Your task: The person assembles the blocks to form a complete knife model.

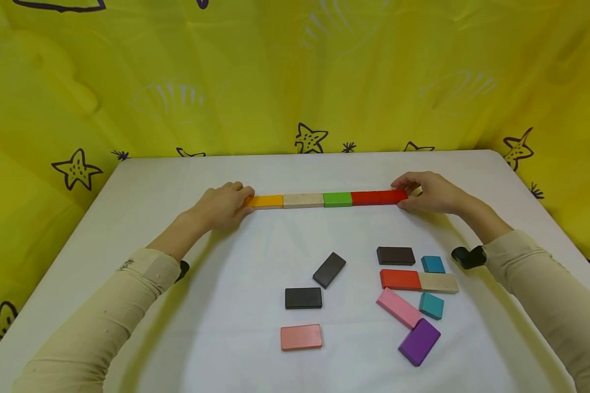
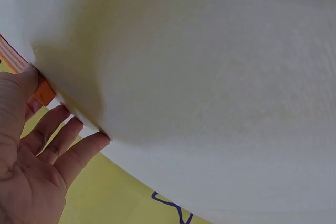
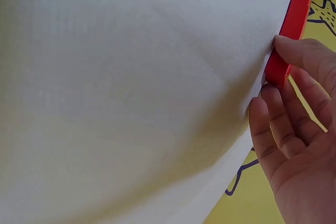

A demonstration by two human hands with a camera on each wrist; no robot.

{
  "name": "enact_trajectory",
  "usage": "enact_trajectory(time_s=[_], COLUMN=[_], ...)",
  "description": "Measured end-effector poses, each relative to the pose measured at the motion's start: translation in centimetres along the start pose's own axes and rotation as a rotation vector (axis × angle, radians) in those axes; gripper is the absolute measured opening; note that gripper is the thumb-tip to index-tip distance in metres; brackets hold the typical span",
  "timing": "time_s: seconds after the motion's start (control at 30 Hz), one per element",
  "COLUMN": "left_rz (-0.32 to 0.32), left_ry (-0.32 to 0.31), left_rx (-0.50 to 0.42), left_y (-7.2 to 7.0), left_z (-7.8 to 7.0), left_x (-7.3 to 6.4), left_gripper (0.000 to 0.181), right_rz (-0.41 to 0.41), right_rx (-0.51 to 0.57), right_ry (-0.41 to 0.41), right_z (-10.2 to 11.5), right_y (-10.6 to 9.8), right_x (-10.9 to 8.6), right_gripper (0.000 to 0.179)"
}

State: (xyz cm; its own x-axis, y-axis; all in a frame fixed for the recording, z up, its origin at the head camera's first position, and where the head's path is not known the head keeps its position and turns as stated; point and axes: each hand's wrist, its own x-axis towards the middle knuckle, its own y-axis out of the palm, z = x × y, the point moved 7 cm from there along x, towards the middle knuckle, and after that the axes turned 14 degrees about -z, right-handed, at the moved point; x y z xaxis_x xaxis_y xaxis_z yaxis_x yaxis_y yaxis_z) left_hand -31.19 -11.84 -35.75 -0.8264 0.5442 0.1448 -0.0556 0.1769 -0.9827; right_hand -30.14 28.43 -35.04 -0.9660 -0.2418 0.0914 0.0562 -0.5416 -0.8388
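A straight row of flat blocks lies across the far part of the white table: an orange block [image 1: 270, 202], a pale wooden block [image 1: 303, 201], a green block [image 1: 337, 199] and a red stretch [image 1: 373, 197], perhaps more than one block. Thumb and fingers of my left hand [image 1: 223, 206] pinch the row's left end, on the orange block [image 2: 45, 93]. At the opposite end my right hand [image 1: 431, 192] pinches the red block [image 3: 278, 67] between thumb and fingers. The remaining fingers of both hands touch the tabletop. Neighbouring blocks in the row appear to touch.
Loose blocks lie nearer on the table [image 1: 236, 338]: black blocks [image 1: 303, 298], a salmon block [image 1: 301, 337], a dark brown block [image 1: 395, 256], a red block [image 1: 400, 279] against a wooden one, blue and teal pieces, pink and purple blocks. A yellow curtain [image 1: 255, 71] hangs behind.
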Motion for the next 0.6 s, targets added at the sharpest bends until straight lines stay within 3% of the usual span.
enact_trajectory(time_s=[0.43,0.6], left_rz=[0.016,0.017], left_ry=[-0.005,-0.002], left_rx=[0.004,0.0], left_y=[-0.1,0.0], left_z=[0.0,0.0], left_x=[-0.1,0.1], left_gripper=[0.035,0.036], right_rz=[-0.063,-0.101], right_rx=[-0.037,-0.003], right_ry=[0.021,-0.037], right_z=[0.9,2.8], right_y=[-0.1,-0.4], right_x=[-0.9,-1.8], right_gripper=[0.06,0.06])
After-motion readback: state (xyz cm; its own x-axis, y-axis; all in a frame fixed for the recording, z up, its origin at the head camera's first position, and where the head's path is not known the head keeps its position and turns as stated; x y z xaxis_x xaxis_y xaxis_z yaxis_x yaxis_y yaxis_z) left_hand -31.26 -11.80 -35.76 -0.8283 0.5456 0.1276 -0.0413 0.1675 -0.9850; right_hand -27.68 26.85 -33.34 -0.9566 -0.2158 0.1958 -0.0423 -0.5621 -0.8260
